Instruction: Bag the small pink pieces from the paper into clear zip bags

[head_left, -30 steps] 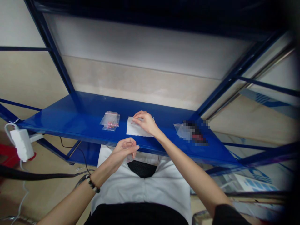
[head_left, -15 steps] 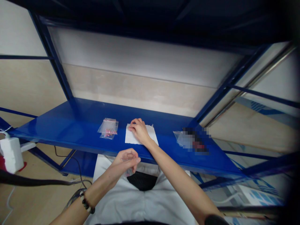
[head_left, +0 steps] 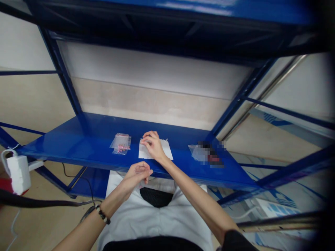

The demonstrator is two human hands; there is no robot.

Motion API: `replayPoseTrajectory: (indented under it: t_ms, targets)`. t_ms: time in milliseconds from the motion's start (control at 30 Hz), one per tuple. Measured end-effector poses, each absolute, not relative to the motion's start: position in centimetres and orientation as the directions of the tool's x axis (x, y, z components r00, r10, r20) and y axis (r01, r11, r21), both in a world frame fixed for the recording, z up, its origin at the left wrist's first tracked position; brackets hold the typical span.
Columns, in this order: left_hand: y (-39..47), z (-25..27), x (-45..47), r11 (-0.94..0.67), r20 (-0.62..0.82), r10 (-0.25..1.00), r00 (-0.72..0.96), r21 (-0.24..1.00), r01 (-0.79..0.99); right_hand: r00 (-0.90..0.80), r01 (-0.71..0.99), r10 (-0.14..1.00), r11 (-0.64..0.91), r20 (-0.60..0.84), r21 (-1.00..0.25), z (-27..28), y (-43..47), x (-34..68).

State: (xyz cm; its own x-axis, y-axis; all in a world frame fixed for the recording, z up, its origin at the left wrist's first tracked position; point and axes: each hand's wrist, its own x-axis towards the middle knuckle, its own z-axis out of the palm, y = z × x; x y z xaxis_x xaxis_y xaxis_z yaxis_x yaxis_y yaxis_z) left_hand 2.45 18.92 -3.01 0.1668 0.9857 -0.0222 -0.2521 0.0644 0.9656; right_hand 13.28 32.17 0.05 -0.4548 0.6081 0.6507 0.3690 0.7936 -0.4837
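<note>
My right hand (head_left: 153,145) rests on a white sheet (head_left: 164,151) that lies on the blue shelf (head_left: 78,139), with its fingertips pinched at the sheet's far left corner. My left hand (head_left: 137,173) hovers just in front of the shelf's front edge, its fingers curled around a small clear bag that is mostly hidden by them. A few small clear bags (head_left: 120,143) holding tiny pink pieces lie on the shelf to the left of the sheet.
More clear bags and a blurred dark item (head_left: 208,155) lie on the shelf to the right. A white power adapter (head_left: 17,172) hangs at the left with cables below. A blue upper shelf (head_left: 183,10) overhangs, and blue uprights stand at both sides.
My right hand slid from the sheet's top middle to its far left corner. My left hand stayed in front of the shelf edge. The view tilted upward.
</note>
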Motion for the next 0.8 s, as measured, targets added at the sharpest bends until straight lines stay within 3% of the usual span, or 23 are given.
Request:
replayPoseTrajectory:
  t_ms: [67, 167, 300, 533, 633, 800]
  targets:
    - [18.9, -2.9, 2.3, 0.06, -0.016, 0.985, 0.17, 0.966, -0.253, -0.429, 0.258, 0.612, 0.788, 0.665, -0.559, 2.0, 29.8, 13.4]
    - [18.7, -2.8, 2.0, 0.041, 0.01, 0.98, 0.199, 0.968, -0.248, -0.555, 0.153, 0.545, 0.81, 0.629, -0.567, 3.9, 26.3, 14.2]
    - [18.4, -2.8, 2.0, -0.009, 0.063, 0.974, 0.217, 0.971, -0.241, -0.679, 0.169, 0.494, 0.825, 0.543, -0.539, 3.6, 23.9, 16.0]
    - [18.5, -3.3, 1.8, -0.004, 0.073, 0.965, 0.25, 0.965, -0.264, -0.723, 0.141, 0.499, 0.783, 0.477, -0.605, 1.9, 24.9, 16.9]
    - [18.7, -2.9, 1.9, 0.013, 0.05, 0.971, 0.235, 0.966, -0.26, -0.69, 0.107, 0.529, 0.749, 0.493, -0.654, 1.6, 25.7, 16.6]
    - [18.6, -2.6, 2.1, 0.081, -0.013, 0.977, 0.211, 0.947, -0.312, -0.472, 0.16, 0.656, 0.721, 0.589, -0.674, 0.8, 28.6, 16.7]
